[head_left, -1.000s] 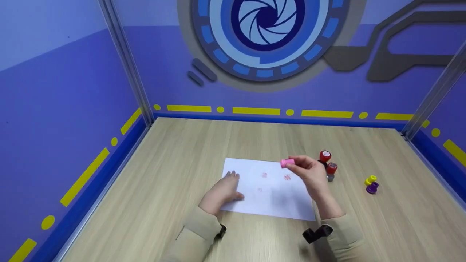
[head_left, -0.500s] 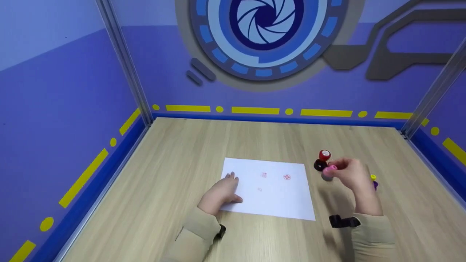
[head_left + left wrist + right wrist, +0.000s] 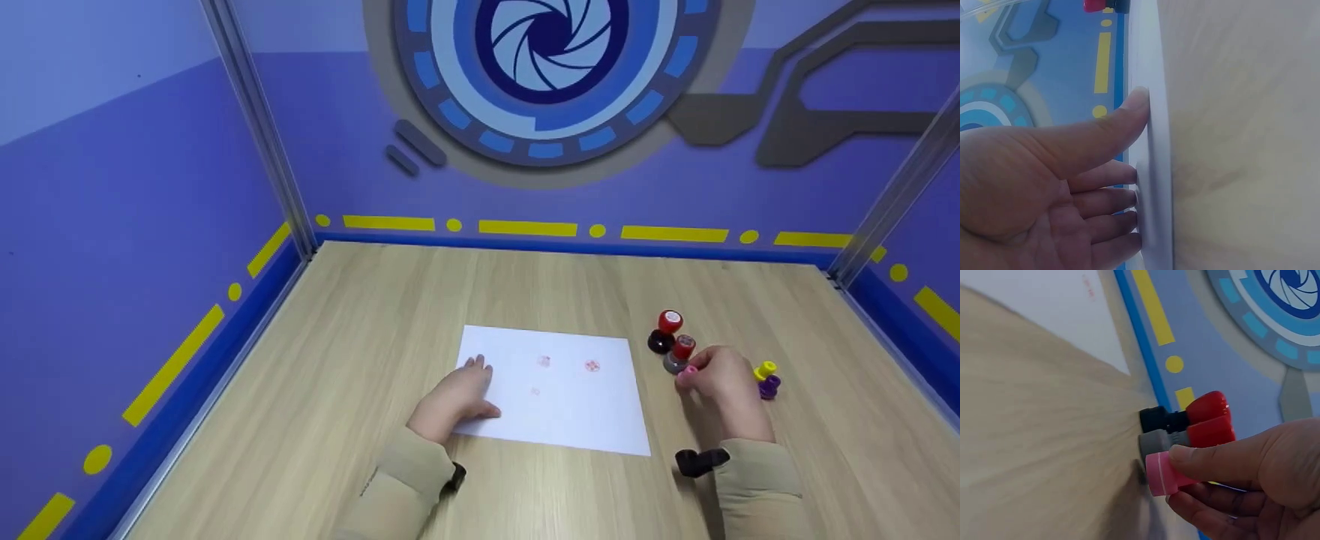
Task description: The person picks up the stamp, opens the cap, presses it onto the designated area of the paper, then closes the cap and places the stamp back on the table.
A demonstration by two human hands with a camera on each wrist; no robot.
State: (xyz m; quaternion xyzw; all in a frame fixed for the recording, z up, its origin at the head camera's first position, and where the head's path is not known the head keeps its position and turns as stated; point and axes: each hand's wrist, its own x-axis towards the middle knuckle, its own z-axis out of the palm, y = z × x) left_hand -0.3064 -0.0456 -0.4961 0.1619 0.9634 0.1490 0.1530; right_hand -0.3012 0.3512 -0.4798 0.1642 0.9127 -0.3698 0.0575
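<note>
In the head view my left hand [image 3: 456, 394] rests on the left side of a white sheet of paper [image 3: 577, 416], fingertips and thumb touching it. Three small reddish stamp prints mark the sheet. My right hand [image 3: 724, 384], off to the right of the paper, pinches a small pink stamp [image 3: 1158, 475] between thumb and fingers. The pink stamp is low over the table, right beside a red stamp with a grey base [image 3: 682, 349]. Behind that stands a red stamp with a black base [image 3: 670, 324].
Right of my right hand a yellow stamp [image 3: 765, 370] and a purple stamp [image 3: 769, 388] stand close together on the wooden table [image 3: 390, 315]. Blue printed walls [image 3: 330, 135] with metal corner posts border the table at the back and sides.
My right hand has carried the pink stamp from over the paper to the right, then lowered it beside the grey-based stamp. The left hand has stayed in place.
</note>
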